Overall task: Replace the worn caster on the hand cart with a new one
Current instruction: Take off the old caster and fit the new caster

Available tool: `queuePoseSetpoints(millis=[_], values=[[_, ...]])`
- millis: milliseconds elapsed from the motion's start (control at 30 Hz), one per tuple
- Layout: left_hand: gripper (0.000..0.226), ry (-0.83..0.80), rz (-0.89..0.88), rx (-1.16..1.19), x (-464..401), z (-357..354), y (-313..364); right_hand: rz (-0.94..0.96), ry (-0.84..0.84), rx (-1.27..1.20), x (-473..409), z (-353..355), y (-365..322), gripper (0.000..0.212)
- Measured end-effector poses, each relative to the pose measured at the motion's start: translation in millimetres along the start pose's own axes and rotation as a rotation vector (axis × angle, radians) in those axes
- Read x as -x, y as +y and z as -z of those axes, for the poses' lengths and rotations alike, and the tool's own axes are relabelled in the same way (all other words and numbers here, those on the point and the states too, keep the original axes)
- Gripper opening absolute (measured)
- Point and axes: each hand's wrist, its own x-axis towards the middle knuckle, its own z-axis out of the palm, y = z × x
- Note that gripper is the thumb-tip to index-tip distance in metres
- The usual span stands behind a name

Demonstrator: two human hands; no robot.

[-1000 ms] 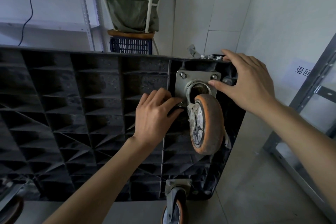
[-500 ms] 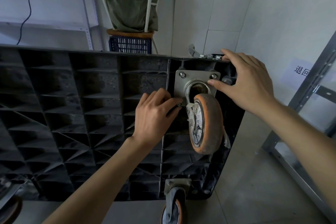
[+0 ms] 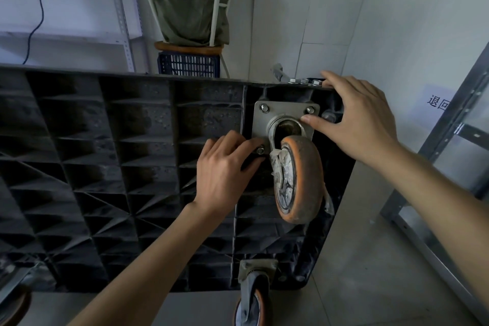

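left hand (image 3: 225, 169): curled fingertips pinch lower-left bolt (image 3: 260, 150) | right hand (image 3: 354, 119): spread, thumb on steel mounting plate (image 3: 264, 124) | grimy orange caster wheel (image 3: 301, 180), ribbed black cart underside (image 3: 119, 153)

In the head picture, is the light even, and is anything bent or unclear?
Head view: the light is uneven; the white wall is bright, while the ribbed underside of the cart lies in deep shadow. The wide lens bends the cart's top edge and the shelf post. The worn caster and both hands are sharp, without glare.
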Motion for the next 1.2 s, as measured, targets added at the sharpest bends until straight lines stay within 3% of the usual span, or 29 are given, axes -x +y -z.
queuePoseSetpoints(millis=[533,800,967,1200], values=[[0.016,0.011,0.019,0.005,-2.1,-0.1,-2.5,0.004,0.003,-0.006,0.3,-0.7,-0.4,0.083],[0.027,0.022,-0.007,0.008,-1.9,0.0,-2.2,-0.001,0.001,-0.005,0.2,0.2,-0.6,0.084],[0.013,0.011,-0.054,0.061,-1.4,-2.5,-3.4,0.006,0.001,-0.003,0.2,-0.5,0.1,0.084],[0.026,-0.005,-0.003,0.058,-4.9,-3.1,-1.7,0.000,0.002,-0.005,0.1,0.4,-0.1,0.084]])
